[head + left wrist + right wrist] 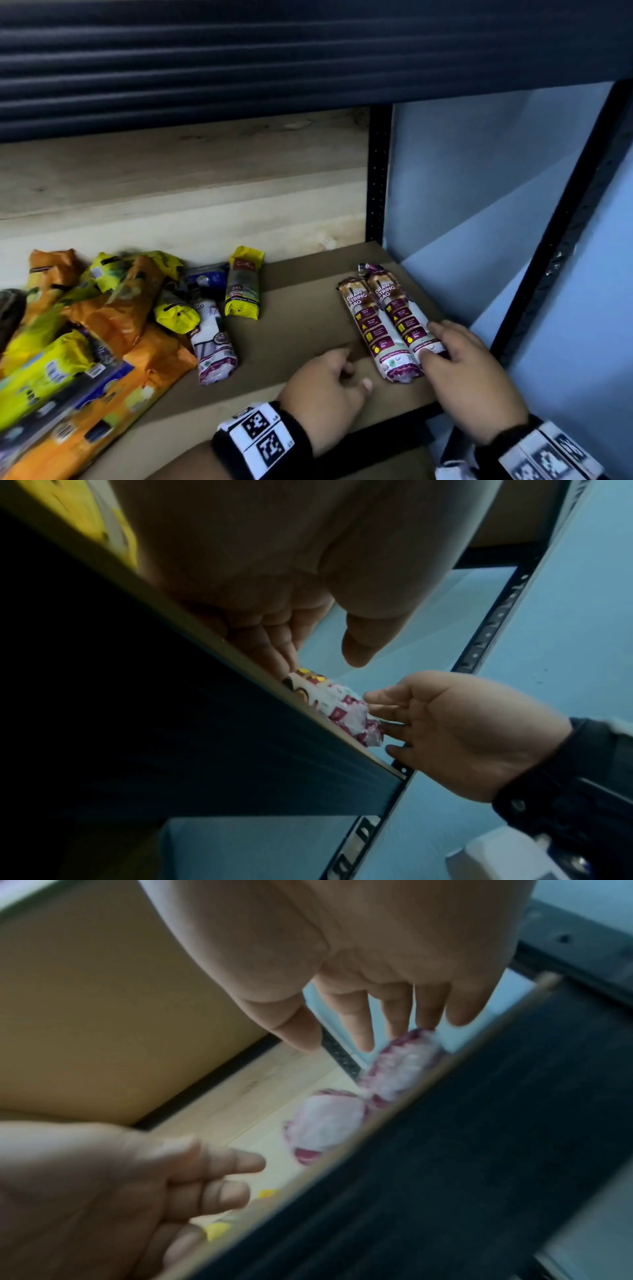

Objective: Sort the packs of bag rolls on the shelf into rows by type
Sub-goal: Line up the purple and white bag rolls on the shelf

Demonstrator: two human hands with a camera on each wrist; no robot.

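On shelf, R hand w/ fingers straight on maroon packs; L hand loose, empty.

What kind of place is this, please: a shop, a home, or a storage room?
Most likely a storage room or stockroom, though I cannot be sure. The shelf board sits in a bare black metal rack with perforated uprights, and many sealed retail packs of bag rolls lie heaped on it against a plain blue wall.
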